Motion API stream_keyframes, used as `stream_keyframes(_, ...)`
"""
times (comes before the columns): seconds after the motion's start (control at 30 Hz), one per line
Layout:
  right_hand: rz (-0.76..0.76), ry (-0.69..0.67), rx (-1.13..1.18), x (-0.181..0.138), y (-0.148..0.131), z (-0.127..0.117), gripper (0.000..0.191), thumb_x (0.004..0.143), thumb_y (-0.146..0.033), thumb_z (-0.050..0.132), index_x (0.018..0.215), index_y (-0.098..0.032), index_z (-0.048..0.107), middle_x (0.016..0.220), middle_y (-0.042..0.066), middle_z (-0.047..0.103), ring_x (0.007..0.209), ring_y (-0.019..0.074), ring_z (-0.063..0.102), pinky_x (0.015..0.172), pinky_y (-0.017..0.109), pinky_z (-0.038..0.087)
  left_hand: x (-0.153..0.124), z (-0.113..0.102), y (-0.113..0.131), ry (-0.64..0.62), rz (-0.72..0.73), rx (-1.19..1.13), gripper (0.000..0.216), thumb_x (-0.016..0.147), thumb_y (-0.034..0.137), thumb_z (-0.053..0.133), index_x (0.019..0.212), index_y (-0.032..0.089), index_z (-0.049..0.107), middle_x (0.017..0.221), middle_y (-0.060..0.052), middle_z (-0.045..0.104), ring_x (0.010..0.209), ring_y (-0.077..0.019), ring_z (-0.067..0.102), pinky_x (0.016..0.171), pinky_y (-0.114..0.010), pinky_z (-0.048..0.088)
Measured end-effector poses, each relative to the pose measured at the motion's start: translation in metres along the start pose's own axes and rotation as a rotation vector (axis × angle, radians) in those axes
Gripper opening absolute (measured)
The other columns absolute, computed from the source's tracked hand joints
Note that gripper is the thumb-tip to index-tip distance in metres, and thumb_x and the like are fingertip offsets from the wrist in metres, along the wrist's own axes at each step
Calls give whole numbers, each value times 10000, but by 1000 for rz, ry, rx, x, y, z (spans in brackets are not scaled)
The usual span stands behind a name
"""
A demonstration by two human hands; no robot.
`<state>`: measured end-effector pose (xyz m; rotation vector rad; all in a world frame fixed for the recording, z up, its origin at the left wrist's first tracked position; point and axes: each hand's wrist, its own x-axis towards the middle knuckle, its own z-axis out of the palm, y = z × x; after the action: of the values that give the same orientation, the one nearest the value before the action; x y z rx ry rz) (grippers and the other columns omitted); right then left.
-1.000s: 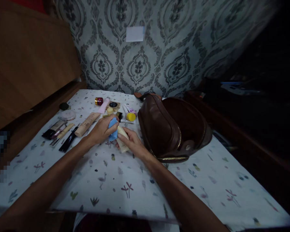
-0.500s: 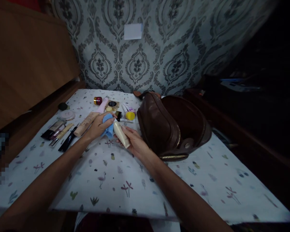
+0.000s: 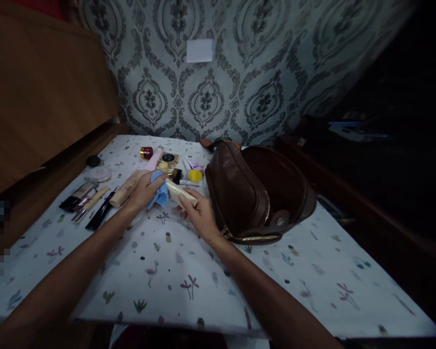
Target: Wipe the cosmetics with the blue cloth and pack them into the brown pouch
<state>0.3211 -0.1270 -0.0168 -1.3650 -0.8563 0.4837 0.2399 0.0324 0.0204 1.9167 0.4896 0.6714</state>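
My left hand (image 3: 142,191) is closed on a small blue cloth (image 3: 160,192) and presses it against the end of a cream-coloured tube (image 3: 180,193). My right hand (image 3: 199,213) grips that tube from below, holding it nearly level just above the patterned tablecloth (image 3: 174,271). Both hands meet left of an open brown leather bag (image 3: 257,191).
Cosmetics lie in rows behind and left of my hands: a beige tube (image 3: 129,186), black and gold sticks (image 3: 90,201), a round compact (image 3: 99,174), a red jar (image 3: 147,152), a yellow sponge (image 3: 194,175). A wooden headboard (image 3: 47,97) rises at left, patterned wallpaper behind.
The cream tube has swung from pointing down to lying almost level. My left hand with the blue cloth slid left along it toward its far end.
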Motion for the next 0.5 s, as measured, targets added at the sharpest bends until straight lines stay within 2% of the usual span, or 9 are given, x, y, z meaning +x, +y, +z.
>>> stream_keyframes(0.1,71,4,173,2,-1,0,435,826,-532,623,1029,-148,653,846,57,704,616,155,658,454,217,457,-2,1,1,-7,10,-7,371,814,543,546,714,186,558,626,23,525,571,-136,486,546,-242,413)
stream_keyframes(0.23,197,18,386,4,-4,0,445,794,-547,687,935,-126,663,727,51,708,513,115,611,436,190,449,-3,3,3,11,26,-30,366,808,544,552,741,185,552,642,24,525,581,-130,479,549,-239,418)
stream_keyframes(0.4,554,8,817,8,-6,-2,307,932,-420,593,930,-117,639,613,47,683,438,83,556,391,135,444,-3,4,1,-9,42,-116,403,779,549,596,907,166,599,696,16,569,600,-133,504,560,-241,443)
stream_keyframes(0.5,696,-21,1035,7,-5,-3,293,983,-395,517,972,-118,611,609,43,669,414,71,522,373,115,445,-2,4,-5,-19,25,-175,430,773,547,625,973,166,619,761,3,617,644,-141,553,595,-246,473)
